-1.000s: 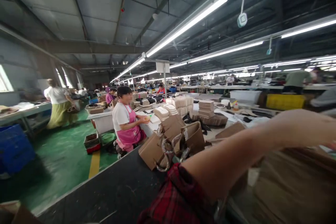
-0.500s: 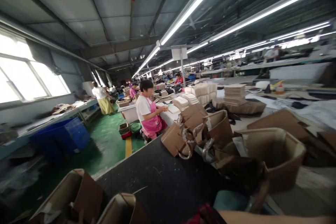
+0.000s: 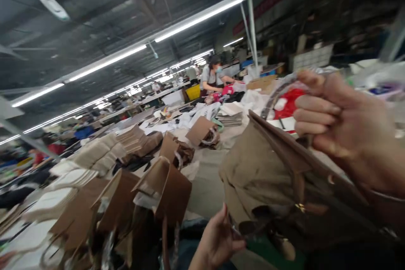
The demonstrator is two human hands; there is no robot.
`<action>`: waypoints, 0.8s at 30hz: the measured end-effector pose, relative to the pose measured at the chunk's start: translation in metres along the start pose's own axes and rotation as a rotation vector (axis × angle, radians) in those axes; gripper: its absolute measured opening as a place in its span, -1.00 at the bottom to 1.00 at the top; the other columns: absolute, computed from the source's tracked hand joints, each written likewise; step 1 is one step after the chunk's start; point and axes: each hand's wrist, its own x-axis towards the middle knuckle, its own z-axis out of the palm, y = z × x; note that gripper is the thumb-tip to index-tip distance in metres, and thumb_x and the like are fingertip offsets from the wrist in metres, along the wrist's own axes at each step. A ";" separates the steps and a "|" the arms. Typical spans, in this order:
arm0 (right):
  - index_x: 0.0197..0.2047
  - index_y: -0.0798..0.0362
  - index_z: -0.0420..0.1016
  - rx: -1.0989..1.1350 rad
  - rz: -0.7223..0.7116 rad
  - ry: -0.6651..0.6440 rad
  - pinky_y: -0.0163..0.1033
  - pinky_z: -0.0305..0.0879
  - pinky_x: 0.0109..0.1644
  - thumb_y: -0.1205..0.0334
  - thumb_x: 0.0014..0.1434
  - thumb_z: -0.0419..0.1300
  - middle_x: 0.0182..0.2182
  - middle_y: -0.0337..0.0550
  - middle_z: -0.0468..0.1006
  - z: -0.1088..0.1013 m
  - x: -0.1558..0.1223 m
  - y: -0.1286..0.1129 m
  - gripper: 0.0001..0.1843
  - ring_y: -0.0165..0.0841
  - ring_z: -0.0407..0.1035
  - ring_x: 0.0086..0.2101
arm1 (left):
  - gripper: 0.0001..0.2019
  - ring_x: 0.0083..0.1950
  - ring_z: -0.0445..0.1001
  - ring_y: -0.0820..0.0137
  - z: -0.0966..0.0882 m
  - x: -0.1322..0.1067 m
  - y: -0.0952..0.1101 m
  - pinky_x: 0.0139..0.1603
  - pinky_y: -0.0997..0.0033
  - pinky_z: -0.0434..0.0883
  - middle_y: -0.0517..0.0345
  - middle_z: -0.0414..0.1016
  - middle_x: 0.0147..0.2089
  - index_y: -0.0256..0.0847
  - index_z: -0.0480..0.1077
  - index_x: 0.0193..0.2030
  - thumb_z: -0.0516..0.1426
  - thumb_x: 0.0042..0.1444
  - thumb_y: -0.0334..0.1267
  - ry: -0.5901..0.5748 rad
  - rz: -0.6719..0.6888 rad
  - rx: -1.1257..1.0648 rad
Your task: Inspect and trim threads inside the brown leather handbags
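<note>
An olive-brown fabric handbag [image 3: 259,168] with brown trim and a gold-coloured clasp hangs tilted at the right of the head view. My right hand [image 3: 341,114] is closed around its handle, which looks plastic-wrapped. Below the bag's lower left corner is my left hand [image 3: 218,238], its thumb up and its fingers apart. Whether that hand touches the bag I cannot tell. The bag's lower right part is dark and blurred.
Several brown bags stand on the table to the left, among them an open-topped one [image 3: 174,194]. Behind them are stacks of pale panels [image 3: 98,152] and brown pieces [image 3: 133,139]. A co-worker [image 3: 215,78] works farther back, beside a yellow bin [image 3: 193,92].
The view has swung right, away from the windows and aisle. Both my hands are now visible, with the handbag hanging from the right one; earlier only a forearm showed at the bottom edge.
</note>
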 end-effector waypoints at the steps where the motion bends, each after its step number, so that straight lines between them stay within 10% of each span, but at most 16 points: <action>1: -0.11 -0.05 0.42 0.077 -0.013 -0.055 -0.47 -0.37 -0.65 0.00 0.35 -0.15 -0.72 -0.48 -0.08 -0.008 0.004 0.000 -0.63 -0.69 -0.18 -0.73 | -0.80 -0.41 0.49 0.44 0.003 -0.002 0.006 -0.43 0.54 0.43 0.04 0.51 -0.31 -0.23 0.45 -0.15 0.17 0.05 -0.29 0.036 0.054 0.008; 6: -0.13 0.04 0.43 0.255 0.023 -0.147 -0.54 -0.29 -0.63 -0.10 0.31 -0.17 -0.66 -0.48 -0.08 -0.052 0.014 -0.004 -0.51 -0.68 -0.16 -0.69 | -0.63 -0.36 0.48 0.44 0.041 -0.014 0.093 -0.28 0.44 0.51 0.10 0.43 -0.39 -0.24 0.38 -0.04 0.07 -0.03 -0.52 0.201 0.511 0.001; 11: 0.00 0.16 0.37 0.250 0.185 -0.140 -0.52 -0.23 -0.69 -0.34 0.20 -0.19 -0.67 -0.49 -0.07 -0.081 0.014 0.022 -0.25 -0.65 -0.24 -0.73 | -0.53 -0.57 0.30 0.67 0.104 -0.050 0.169 -0.56 0.79 0.36 0.24 0.31 -0.43 -0.09 0.20 0.15 -0.05 0.10 -0.50 -0.203 0.843 -0.095; 13: -0.02 0.13 0.35 0.236 0.247 0.007 -0.52 -0.23 -0.70 -0.20 0.27 -0.09 -0.68 -0.49 -0.09 -0.092 0.026 0.056 -0.44 -0.62 -0.23 -0.73 | -0.63 -0.63 0.22 0.69 0.113 -0.045 0.185 -0.63 0.80 0.28 0.25 0.26 -0.46 -0.13 0.21 0.11 -0.11 0.19 -0.48 -0.169 0.927 -0.074; 17: -0.33 0.12 0.28 0.132 0.467 0.382 -0.54 -0.23 -0.76 0.15 0.36 -0.09 -0.71 -0.49 -0.10 -0.111 0.063 0.118 -0.71 -0.60 -0.22 -0.75 | -0.69 -0.74 -0.03 0.67 0.090 -0.007 0.210 -0.77 0.79 0.02 0.40 -0.10 -0.62 -0.24 0.19 -0.25 -0.23 0.15 -0.66 0.350 0.808 -0.149; 24: -0.22 0.15 0.30 0.274 0.455 0.218 -0.53 -0.02 -0.73 0.28 0.32 -0.05 -0.65 -0.41 0.00 -0.105 0.090 0.110 -0.84 -0.58 -0.07 -0.71 | -0.74 -0.74 -0.01 0.69 0.061 -0.008 0.220 -0.77 0.75 0.00 0.39 -0.02 -0.61 -0.31 0.19 -0.33 -0.23 0.23 -0.56 0.185 0.742 -0.089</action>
